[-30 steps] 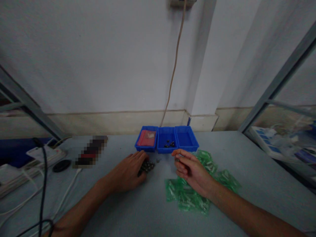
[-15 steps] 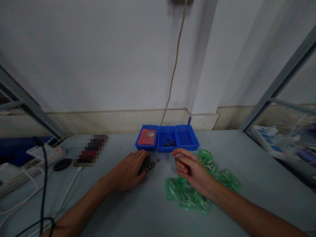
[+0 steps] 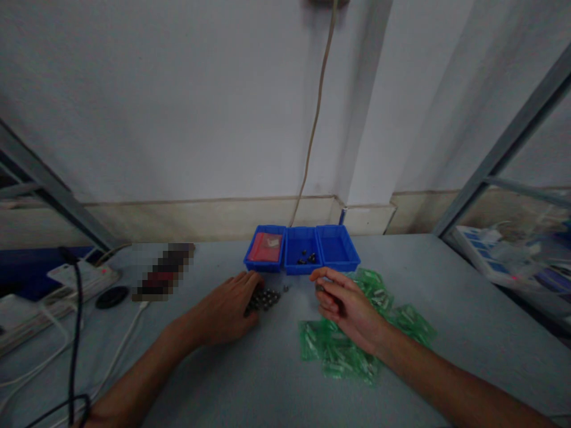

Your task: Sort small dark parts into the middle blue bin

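Note:
My left hand [image 3: 229, 306] rests on the table, cupped with its fingers curved around the near side of a pile of small shiny metal parts [image 3: 266, 298]. The hand covers part of the pile. A single metal part [image 3: 286, 288] lies just right of the heap. My right hand [image 3: 341, 297] is raised over the table, its fingers pinching a small dark metal part [image 3: 319, 288] whose exact kind is too small to make out. Several green plastic packets [image 3: 341, 351] with pale pieces inside lie beneath and around the right hand.
Behind the hands stand three blue bins: the left bin [image 3: 245, 261] holds a red packet, the middle bin [image 3: 292, 268] a few metal parts, the right bin [image 3: 341, 263] nothing visible. A blurred-out device [image 3: 165, 273], black disc [image 3: 112, 297] and cables are at left; a power strip [image 3: 486, 255] at right.
My left hand has shifted slightly left, uncovering more of the metal pile. My right hand stays almost still with the small part in its fingers.

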Motion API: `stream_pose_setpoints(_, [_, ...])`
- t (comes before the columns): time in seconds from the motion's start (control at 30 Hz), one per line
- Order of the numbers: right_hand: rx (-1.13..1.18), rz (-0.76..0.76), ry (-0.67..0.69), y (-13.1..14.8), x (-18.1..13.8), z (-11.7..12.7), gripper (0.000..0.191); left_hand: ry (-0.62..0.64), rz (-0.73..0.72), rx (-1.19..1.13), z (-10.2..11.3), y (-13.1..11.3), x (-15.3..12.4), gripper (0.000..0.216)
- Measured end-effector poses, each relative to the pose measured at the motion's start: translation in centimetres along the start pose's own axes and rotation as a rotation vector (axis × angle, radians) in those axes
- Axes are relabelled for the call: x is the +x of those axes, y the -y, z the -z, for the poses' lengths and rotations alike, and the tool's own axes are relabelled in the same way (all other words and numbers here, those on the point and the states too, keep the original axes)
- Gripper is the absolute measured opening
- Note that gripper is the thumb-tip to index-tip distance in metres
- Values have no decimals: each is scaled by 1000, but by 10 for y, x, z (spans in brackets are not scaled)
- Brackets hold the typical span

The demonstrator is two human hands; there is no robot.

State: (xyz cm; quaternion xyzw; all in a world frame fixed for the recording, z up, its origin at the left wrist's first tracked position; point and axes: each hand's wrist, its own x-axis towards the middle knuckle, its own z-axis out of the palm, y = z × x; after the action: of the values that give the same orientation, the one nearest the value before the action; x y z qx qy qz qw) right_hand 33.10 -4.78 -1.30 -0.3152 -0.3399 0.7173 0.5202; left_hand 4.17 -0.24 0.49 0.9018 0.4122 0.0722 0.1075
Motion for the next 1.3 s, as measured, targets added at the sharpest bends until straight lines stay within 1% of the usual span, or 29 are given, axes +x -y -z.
stream_pose_setpoints(0.23, [-10,0,5,-1,1,0,25,-34,-21,-1,0,-3,1,26])
stream_pose_setpoints(0.43, [-19,-2,14,-2,0,0,23,-3,9,-8,1,-4,1,25])
stream_pose_setpoints(0.77, [-53,1,-4,-2,0,-1,26,-7,17,-31,1,-5,1,21])
stream_pose_setpoints(0.9, [-132,41,-11,-1,-1,-4,27,-9,25,-43,0,-4,2,22])
stream_pose_setpoints(1.1, [-349,159,-32,-2,-2,-5,29,40,49,-39,-1,-2,3,27])
stream_pose_setpoints(1.3, [-398,194,-38,-2,-2,-4,27,35,42,-42,2,-4,3,29])
